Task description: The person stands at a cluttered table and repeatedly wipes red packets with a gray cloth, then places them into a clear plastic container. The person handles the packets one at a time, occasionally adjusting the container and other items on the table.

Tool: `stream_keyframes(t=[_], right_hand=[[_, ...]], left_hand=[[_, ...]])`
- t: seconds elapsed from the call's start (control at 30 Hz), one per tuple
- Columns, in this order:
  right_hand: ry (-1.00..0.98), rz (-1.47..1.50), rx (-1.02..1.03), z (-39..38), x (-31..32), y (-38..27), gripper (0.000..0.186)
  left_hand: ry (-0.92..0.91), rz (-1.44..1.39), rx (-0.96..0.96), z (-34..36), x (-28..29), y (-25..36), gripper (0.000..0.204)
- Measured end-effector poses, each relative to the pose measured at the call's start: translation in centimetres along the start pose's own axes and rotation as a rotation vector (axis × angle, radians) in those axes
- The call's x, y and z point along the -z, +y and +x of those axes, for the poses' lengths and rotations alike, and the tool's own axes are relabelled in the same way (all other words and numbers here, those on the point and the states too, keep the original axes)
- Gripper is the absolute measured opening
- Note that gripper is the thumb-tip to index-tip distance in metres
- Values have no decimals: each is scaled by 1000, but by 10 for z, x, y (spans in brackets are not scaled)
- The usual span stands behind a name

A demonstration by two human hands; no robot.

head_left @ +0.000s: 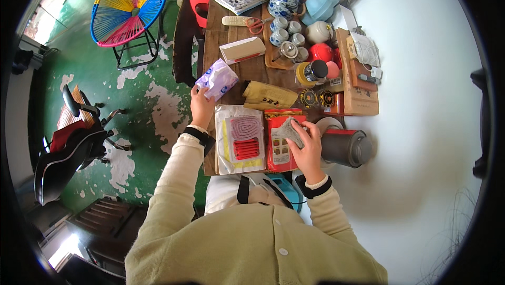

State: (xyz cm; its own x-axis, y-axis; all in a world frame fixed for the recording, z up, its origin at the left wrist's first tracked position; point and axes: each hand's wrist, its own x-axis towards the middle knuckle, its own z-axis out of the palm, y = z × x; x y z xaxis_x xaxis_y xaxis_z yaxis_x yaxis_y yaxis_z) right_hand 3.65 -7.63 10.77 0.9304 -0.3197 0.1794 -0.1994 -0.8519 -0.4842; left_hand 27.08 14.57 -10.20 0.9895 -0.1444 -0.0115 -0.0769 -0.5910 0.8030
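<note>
"What do you hold?"
"My left hand (202, 107) pinches the purple tissue pack (217, 78) at the tabletop's (214, 42) left edge; my half-curled right hand (309, 148) holds a grey cloth (290, 132) over the red package (278, 154)."
"Which step?"
"Wiping, I suppose; next needs gentle pressure."

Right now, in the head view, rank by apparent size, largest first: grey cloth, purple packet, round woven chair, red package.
1. Round woven chair
2. Red package, partly covered
3. Purple packet
4. Grey cloth, partly hidden by the right hand
</note>
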Motion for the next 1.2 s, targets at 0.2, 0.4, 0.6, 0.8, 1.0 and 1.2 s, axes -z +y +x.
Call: stream_keyframes(t=[0.2, 0.4, 0.6, 0.8, 1.0, 1.2], right_hand=[[48, 2, 16, -8, -4, 13, 52], [45, 4, -3, -16, -8, 51, 54], [7, 26, 111, -8, -23, 96, 60], [-3, 45, 232, -3, -47, 116, 64], [-43, 34, 268, -6, -57, 127, 62], [-101, 72, 316, -20, -57, 132, 59]], left_hand=[[-23, -13, 10, -17, 14, 12, 50], [-26, 59, -281, -86, 38, 54, 33], [-278, 39, -341, -166, 5, 120, 47], [-397, 304, -362, -226, -46, 160, 88], [-462, 394, -312, -250, -71, 159, 100], [-454, 504, -345, -251, -81, 151, 103]])
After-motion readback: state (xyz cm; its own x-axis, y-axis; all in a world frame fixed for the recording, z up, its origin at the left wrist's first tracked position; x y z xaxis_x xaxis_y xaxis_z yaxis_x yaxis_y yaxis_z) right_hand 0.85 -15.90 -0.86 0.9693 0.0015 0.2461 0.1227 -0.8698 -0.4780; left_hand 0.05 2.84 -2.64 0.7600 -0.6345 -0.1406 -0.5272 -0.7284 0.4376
